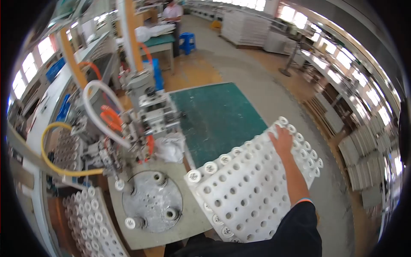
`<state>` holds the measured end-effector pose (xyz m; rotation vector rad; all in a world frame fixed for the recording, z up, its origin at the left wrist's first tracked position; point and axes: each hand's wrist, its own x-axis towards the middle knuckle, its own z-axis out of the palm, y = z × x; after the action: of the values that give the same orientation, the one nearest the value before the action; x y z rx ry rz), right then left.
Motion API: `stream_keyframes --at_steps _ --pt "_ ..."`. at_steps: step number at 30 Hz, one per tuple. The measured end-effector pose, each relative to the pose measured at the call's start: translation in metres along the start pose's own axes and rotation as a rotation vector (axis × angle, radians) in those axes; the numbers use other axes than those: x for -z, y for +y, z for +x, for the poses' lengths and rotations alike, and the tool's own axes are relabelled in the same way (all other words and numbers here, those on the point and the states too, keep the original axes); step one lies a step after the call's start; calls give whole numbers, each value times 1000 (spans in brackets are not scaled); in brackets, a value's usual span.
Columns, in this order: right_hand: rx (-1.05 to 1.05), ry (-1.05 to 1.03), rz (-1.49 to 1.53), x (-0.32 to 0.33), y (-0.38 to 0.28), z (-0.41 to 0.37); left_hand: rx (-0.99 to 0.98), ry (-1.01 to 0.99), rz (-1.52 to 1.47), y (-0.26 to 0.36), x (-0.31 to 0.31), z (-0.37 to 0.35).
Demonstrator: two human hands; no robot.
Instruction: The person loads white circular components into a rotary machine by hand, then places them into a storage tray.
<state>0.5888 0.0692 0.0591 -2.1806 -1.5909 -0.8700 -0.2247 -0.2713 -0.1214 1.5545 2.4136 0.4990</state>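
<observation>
My right hand [282, 140] reaches to the far edge of a white perforated tray [246, 190]. Its fingers are bent around a white round-headed part [278, 124] standing there; the exact grip is partly hidden. More such parts line the tray's edges, while many holes in its middle hold nothing. My left hand is outside the view. Left of the tray is a round metal turntable [152, 199] with several holders; one white round part [131, 222] sits at its near left edge, another [120, 185] at its upper left.
Behind the turntable stands a machine [158, 113] with orange and yellow hoses. A green-topped table [216, 115] lies beyond the tray. At lower left, another tray [107, 240] carries white parts. A crumpled plastic bag [170, 147] lies by the machine. A person [173, 15] stands far back.
</observation>
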Motion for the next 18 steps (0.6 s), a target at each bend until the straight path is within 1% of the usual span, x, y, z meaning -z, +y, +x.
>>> stream_keyframes --at_steps 1,2,3,4,5,6,7,8,10,11,12,13,14,16,17,18 --pt "55 73 -32 -7 1 -3 -36 34 -21 -8 -5 -3" --pt "59 28 -72 -11 3 -6 31 40 -22 -11 -10 -6" --pt "-4 -85 30 -2 -4 -6 24 161 -11 -56 -24 -16" --pt "-2 -155 61 -5 -3 -10 237 176 -45 -5 -5 -16" --pt "20 -145 5 -23 4 -18 322 56 -52 14 13 -10" --pt "4 -182 -17 -27 4 -20 359 72 -141 41 26 -6" --pt "-7 -222 62 -27 2 -16 375 45 -41 55 35 1" --pt "-29 -265 126 -22 3 -11 377 2 52 57 38 6" --pt "-15 -417 137 -13 12 3 268 45 77 34 27 12" --pt "-4 -416 152 -4 12 9 270 56 70 29 27 14" --pt "-100 -224 257 7 10 15 268 66 59 35 31 19" --pt "-189 -35 365 16 -10 14 264 58 65 35 35 18" --pt "-180 -36 368 26 -33 9 302 30 69 43 41 20" --pt "-170 -66 614 63 -112 -11 291 27 -18 42 42 20" --pt "-111 -134 740 80 -155 -31 295 19 -31 41 40 19" --pt "0 -233 815 107 -204 -53 250 40 -62 38 39 19"
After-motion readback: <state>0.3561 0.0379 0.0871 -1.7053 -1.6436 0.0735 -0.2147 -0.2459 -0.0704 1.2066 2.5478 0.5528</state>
